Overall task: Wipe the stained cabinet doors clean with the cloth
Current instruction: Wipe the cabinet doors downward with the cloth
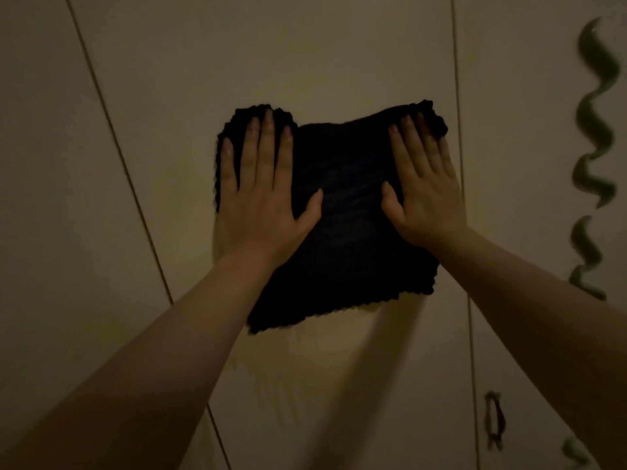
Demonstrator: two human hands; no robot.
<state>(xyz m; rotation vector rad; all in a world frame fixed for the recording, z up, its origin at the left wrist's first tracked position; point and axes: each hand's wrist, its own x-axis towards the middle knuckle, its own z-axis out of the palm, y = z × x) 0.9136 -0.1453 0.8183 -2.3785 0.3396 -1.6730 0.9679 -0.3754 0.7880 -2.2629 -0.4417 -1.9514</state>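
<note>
A dark, almost black cloth [342, 225] lies spread flat against a pale cabinet door [305, 56]. My left hand [261, 195] presses on its left side with fingers straight and pointing up. My right hand [424, 188] presses on its right side, fingers straight, the fingertips at the cloth's upper right corner. Faint vertical streaks [278, 395] show on the door below the cloth. The light is dim.
Door seams run down at the left [115, 144] and right [463, 164] of this door. A dark handle [493, 424] sits on the neighbouring door at lower right. A wavy green decoration [593, 157] hangs down the far right.
</note>
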